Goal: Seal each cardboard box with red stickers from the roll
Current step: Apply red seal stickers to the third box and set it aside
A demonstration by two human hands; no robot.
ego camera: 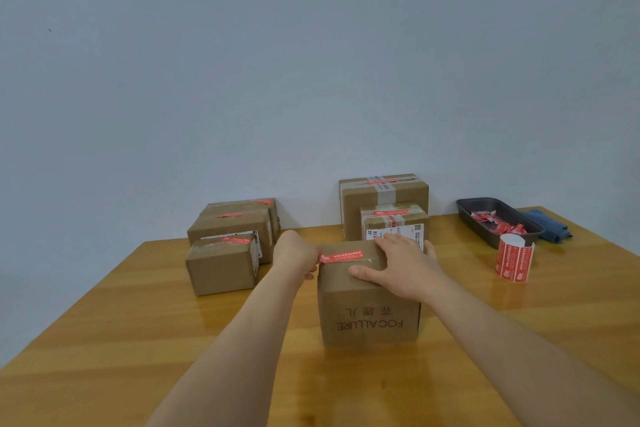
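Note:
A cardboard box (pixel 369 315) printed FOCALLURE stands in the middle of the wooden table. A red sticker (pixel 343 257) lies across its top, its left end hanging over the box's left edge. My left hand (pixel 298 253) is at that edge with curled fingers pinching the sticker's left end. My right hand (pixel 401 265) lies flat on the box top, fingers straight, just right of the sticker. The roll of red stickers (pixel 514 262) stands upright on the table to the right.
Three sealed boxes (pixel 228 243) sit at the left rear, two more (pixel 388 208) behind the middle box against the wall. A dark tray (pixel 498 220) holding crumpled red backing scraps and a blue cloth (pixel 547 224) lie at the back right. Table front edge is near me.

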